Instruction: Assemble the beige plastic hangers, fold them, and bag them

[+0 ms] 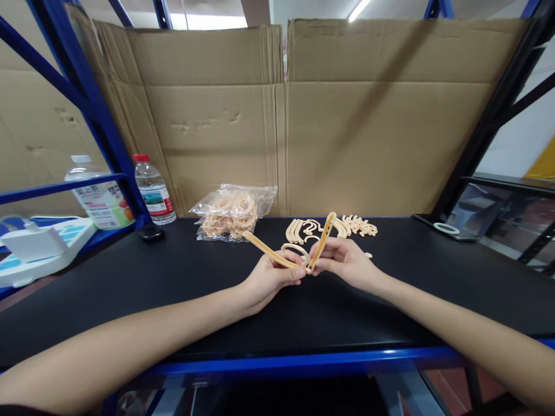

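My left hand [269,278] pinches one long beige plastic strip [265,249] that slants up to the left. My right hand [342,260] pinches a second beige strip [324,236] that slants up to the right. The two strips meet at their lower ends between my fingertips, forming a V just above the black tabletop [182,277]. A curved beige piece [296,249] lies right behind the hands. More loose beige pieces [333,227] are scattered behind them.
A clear bag of beige parts [232,212] lies at the back centre. A water bottle [152,190], a larger drink bottle [97,196] and a small black object [150,233] stand at the left. A phone with a white ring [444,228] lies at the right. Cardboard [277,115] walls the back.
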The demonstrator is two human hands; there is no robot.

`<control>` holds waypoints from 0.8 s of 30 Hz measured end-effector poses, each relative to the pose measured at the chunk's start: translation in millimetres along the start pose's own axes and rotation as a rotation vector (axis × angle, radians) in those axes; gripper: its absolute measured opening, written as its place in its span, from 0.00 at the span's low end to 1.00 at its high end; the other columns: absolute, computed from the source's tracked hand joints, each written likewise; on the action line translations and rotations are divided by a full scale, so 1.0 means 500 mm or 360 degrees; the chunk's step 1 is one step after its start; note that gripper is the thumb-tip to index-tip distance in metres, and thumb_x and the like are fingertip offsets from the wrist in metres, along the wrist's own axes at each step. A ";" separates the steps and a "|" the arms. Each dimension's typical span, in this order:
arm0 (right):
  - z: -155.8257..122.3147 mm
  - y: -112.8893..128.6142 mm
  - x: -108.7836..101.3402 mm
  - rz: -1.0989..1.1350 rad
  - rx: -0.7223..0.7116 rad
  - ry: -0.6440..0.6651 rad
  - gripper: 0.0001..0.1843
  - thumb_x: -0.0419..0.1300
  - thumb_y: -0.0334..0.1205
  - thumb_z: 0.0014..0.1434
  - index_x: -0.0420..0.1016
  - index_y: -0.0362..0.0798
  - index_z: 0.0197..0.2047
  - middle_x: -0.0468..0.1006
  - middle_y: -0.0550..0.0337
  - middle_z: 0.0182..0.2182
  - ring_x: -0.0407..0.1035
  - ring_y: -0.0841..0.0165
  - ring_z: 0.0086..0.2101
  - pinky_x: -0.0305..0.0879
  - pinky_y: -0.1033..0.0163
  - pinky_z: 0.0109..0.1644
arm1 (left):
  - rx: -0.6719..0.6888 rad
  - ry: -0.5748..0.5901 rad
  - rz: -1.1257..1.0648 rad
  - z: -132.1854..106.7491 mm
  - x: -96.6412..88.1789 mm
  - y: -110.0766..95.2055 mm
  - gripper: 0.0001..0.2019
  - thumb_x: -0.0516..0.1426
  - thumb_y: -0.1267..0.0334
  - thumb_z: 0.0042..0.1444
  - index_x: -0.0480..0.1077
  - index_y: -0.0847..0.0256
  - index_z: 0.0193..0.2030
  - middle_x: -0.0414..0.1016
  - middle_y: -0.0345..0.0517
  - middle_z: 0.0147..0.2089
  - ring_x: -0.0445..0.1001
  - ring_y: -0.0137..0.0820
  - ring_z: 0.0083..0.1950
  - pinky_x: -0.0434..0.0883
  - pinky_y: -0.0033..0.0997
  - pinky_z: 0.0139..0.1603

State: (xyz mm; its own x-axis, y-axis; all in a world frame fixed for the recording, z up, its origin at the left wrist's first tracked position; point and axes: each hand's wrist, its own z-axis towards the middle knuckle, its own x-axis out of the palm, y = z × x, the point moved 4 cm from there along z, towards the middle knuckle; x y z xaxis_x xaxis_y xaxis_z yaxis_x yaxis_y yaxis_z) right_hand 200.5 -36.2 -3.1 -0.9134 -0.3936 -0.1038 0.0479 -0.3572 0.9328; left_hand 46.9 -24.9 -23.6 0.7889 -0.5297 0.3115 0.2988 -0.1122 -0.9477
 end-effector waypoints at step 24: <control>-0.008 -0.016 0.003 0.0055 0.0039 -0.0062 0.12 0.67 0.42 0.49 0.72 0.46 0.34 0.77 0.59 0.30 0.75 0.68 0.30 0.76 0.58 0.38 | 0.0041 -0.0078 0.0101 -0.001 0.003 0.005 0.11 0.69 0.69 0.35 0.73 0.66 0.25 0.73 0.42 0.27 0.69 0.26 0.31 0.66 0.24 0.31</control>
State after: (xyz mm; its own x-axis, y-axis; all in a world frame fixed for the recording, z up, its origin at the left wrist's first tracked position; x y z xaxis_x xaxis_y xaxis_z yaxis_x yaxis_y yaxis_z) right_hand 200.4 -37.0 -12.2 -0.9265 -0.3717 -0.0581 0.0705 -0.3231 0.9437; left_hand 48.6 -26.2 -25.6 0.8319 -0.4931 0.2545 0.2605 -0.0579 -0.9637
